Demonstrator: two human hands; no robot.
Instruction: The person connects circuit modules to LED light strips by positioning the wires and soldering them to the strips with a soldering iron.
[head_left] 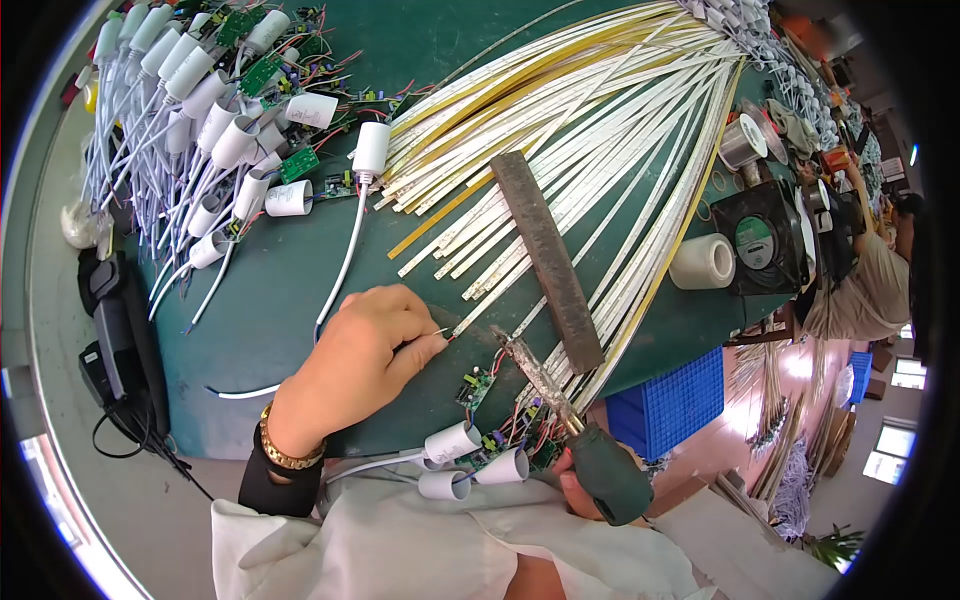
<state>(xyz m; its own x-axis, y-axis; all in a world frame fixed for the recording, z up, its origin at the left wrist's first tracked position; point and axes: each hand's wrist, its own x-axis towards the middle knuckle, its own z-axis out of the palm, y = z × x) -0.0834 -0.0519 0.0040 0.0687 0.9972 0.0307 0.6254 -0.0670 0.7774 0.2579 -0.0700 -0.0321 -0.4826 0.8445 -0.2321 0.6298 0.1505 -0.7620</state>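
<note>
My left hand (365, 345), a gold-coloured bracelet at its wrist, pinches a thin wire (441, 332) between thumb and forefinger. The wire's tip lies by the end of one narrow white LED strip (490, 297). My right hand (578, 492), mostly hidden behind the handle, grips a soldering iron (610, 475) with a dark green handle. Its tip points up and left, close to the strip ends and a little right of my left fingers. Small circuit boards (474, 388) with coloured wires and white cylindrical caps (452, 444) lie between my hands, near my body.
A dark metal bar (548, 262) lies across the fanned LED strips. White caps with cables (190, 75) crowd the back left. On the right stand a solder spool (742, 142), a white roll (703, 262), a fan (757, 240) and a blue crate (668, 400). A person (860, 285) sits beyond.
</note>
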